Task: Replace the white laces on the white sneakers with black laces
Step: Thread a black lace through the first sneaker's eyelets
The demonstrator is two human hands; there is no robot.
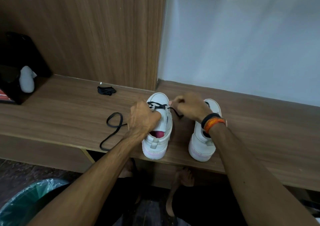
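Note:
Two white sneakers stand on a wooden shelf point(69, 108), heels toward me. The left sneaker point(158, 139) has a black lace point(156, 104) crossing its front eyelets. My left hand point(142, 117) grips the tongue area of this sneaker, and one lace end trails from under it in loops point(112, 123) over the shelf to the left. My right hand point(189, 107) pinches the other lace end just right of the shoe, above the gap between the shoes. The right sneaker point(201, 144) sits partly hidden behind my right wrist.
A bundled black lace point(106, 90) lies at the back of the shelf near the wood panel. A black box point(15, 66) with a white object point(26, 81) stands at far left. A bin with a plastic liner point(26, 201) sits on the floor at lower left.

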